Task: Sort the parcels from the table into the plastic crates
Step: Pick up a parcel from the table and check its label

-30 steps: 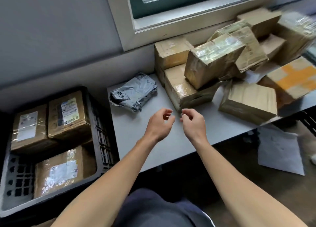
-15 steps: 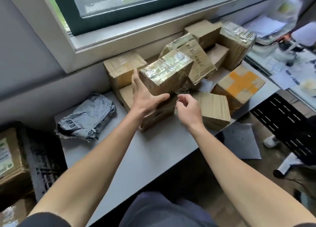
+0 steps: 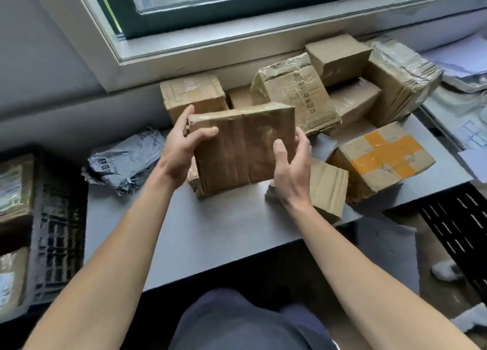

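Taped parcel (image 3: 242, 149) held centre frame above the worktop (image 3: 224, 231), left hand (image 3: 181, 149) gripping its left edge, right hand (image 3: 290, 170) curled round its right edge. Plastic crate (image 3: 58, 231) lies lower left, nearer the left hand; carry judged leftward.

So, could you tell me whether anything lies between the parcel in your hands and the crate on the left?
Only the grey mailer bag lies on the table between the held parcel and the black crate; it sits low, so probably passable above.
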Demonstrator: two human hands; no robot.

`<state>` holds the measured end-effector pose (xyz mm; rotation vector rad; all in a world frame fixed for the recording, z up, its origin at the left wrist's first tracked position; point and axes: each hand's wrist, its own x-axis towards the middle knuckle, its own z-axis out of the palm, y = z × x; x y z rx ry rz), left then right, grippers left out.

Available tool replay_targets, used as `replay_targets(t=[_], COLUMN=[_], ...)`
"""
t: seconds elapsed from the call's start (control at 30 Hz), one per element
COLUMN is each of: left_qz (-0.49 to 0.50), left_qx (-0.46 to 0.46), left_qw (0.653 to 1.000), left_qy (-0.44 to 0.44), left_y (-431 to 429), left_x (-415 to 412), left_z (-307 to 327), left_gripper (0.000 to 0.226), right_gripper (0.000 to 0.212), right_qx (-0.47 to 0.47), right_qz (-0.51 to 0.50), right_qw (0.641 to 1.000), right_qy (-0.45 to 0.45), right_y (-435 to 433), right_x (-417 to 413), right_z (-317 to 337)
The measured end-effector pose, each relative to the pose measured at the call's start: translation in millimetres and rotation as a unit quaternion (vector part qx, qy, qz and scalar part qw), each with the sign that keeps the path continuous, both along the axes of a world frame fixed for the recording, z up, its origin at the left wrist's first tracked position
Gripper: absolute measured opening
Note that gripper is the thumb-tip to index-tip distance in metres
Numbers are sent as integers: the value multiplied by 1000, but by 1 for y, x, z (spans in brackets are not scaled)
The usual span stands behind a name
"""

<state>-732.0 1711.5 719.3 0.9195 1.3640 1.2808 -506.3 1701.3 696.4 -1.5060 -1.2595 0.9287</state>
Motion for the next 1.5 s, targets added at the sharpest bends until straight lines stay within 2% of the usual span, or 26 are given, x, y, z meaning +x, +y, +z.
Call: replay_targets(t=[0.07, 0.13, 0.2, 0.3, 0.4, 0.47, 0.57, 0.67, 0.77, 0.9, 1.0, 1.07, 1.13, 1.23, 1.3, 1.37, 1.43, 1.5], left_qz=[-11, -4, 62, 159, 181, 190, 183, 204, 225, 184, 160, 64, -49, -130, -134, -127, -104, -76], left_qx=[-35, -70, -105, -222, -288, -294, -303, -281, -183, -91, 9, 41, -10, -126, -179, -207, -236, -263], left_qw=[999, 997, 991, 961, 940, 937, 934, 923, 917, 891, 895, 920, 934, 922, 920, 915, 905, 902], left_qy=[-30, -46, -60, -40, 6, 14, 43, 169, 275, 406, 415, 385, 354, 343, 323, 323, 338, 335], left_y=[-23, -50, -78, -114, -128, -126, -118, -106, -90, -54, -33, -24, -17, -5, -4, -9, -14, -20], left_x=[1, 7, 18, 33, 34, 34, 35, 39, 56, 80, 103, 126, 149, 177, 188, 195, 200, 202], left_z=[0, -11, -29, -57, -83, -91, -91, -95, -92, -87, -78, -77, -77, -86, -89, -90, -90, -88], left_gripper=[108, 87, 67, 81, 79, 81, 67, 62, 47, 54, 42, 33, 39, 58, 64, 68, 71, 70], right_gripper=[57, 53, 54, 59, 45, 43, 47, 53, 48, 34, 29, 29, 31, 40, 49, 62, 71, 70], right_qx=[1, -30, -63, -130, -179, -196, -213, -217, -200, -143, -100, -85, -90, -123, -181, -237, -246, -229], right_qz=[37, 78, 111, 155, 191, 204, 215, 204, 165, 128, 72, 9, -45, -33, 11, 50, 93, 130], right_qw=[999, 996, 991, 975, 959, 953, 947, 947, 956, 970, 976, 976, 969, 955, 943, 942, 943, 945], right_qy=[-4, -28, -48, -88, -111, -109, -106, -121, -134, -152, -177, -199, -227, -268, -278, -234, -203, -196], right_y=[-9, -21, -38, -58, -67, -67, -60, -51, -42, -35, -25, -15, -4, 8, 12, 10, 11, 14], right_x=[7, 14, 21, 28, 33, 34, 33, 30, 28, 34, 54, 78, 103, 133, 145, 150, 154, 155], right_z=[-3, -16, -32, -57, -72, -73, -74, -75, -73, -63, -59, -59, -60, -63, -65, -67, -68, -69])
